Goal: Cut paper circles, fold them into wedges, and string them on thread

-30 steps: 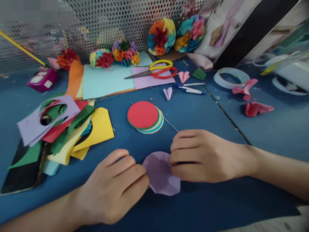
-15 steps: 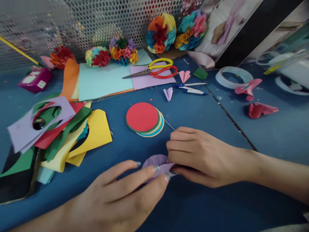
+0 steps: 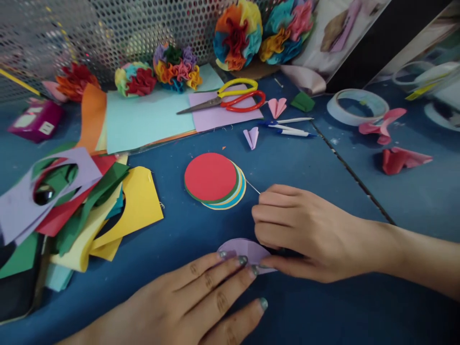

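A lilac paper disc [image 3: 242, 247] lies at the front of the table, partly covered by my fingers. My left hand [image 3: 187, 297] presses on it with fingers stretched out flat. From the right, my right hand [image 3: 302, 230] reaches the disc's edge, its thumb on the paper and its other fingers curled. A thin pale stick [image 3: 253, 187] juts from the top of that fist towards a fanned stack of paper circles [image 3: 212, 177], red on top. What lies inside the fist is hidden.
Left are cut paper scraps [image 3: 143, 201] over a phone [image 3: 17, 297]. Behind lie scissors [image 3: 237, 98] on paper sheets [image 3: 143, 115], a compass [image 3: 287, 127] and folded petals [image 3: 251, 138]. Tape [image 3: 357, 108] sits right. Ruffled paper balls [image 3: 239, 36] line the mesh panel [image 3: 108, 28].
The lilac disc, curled up between my hands before, is now flattened. My left fingers have come down onto it, and its thumb shows. The view has shifted slightly.
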Demonstrator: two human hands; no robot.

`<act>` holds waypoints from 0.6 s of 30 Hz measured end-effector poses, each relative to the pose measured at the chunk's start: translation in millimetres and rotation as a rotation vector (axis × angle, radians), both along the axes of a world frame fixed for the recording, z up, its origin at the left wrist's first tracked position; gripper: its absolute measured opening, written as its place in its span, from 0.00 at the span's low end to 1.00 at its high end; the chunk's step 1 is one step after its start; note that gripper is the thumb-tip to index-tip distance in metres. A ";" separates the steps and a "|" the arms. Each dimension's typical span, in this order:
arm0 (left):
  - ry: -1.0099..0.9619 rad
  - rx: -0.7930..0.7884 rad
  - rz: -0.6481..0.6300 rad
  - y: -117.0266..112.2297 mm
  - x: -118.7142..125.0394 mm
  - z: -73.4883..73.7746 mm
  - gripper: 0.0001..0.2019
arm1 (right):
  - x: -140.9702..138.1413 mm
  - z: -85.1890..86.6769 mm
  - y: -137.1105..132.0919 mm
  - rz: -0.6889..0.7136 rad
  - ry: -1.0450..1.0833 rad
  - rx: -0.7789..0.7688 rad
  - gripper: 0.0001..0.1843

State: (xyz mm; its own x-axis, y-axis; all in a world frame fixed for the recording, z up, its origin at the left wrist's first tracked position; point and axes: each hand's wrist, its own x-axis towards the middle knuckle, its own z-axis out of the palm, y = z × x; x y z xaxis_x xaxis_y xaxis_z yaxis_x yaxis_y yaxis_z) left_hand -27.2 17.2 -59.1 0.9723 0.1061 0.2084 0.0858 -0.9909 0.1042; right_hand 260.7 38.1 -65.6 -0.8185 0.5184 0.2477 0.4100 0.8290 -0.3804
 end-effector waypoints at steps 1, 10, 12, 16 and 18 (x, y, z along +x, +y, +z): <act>0.005 -0.002 -0.003 0.5 0.1 -0.1 0.21 | -0.2 -0.5 -0.2 0.001 -0.002 0.001 0.16; 0.024 0.043 0.004 2.7 2.2 -4.3 0.20 | 0.6 -1.9 -0.8 0.007 -0.008 -0.008 0.15; 0.014 0.055 0.003 3.2 3.1 -5.4 0.20 | 0.5 -1.5 -0.2 0.009 -0.009 -0.009 0.15; 0.013 0.050 0.012 4.3 4.2 -8.0 0.20 | 0.5 -1.0 -0.2 0.017 -0.014 -0.013 0.15; 0.014 0.044 0.005 4.5 4.3 -9.3 0.20 | 0.6 -1.2 -0.6 0.017 -0.013 -0.013 0.16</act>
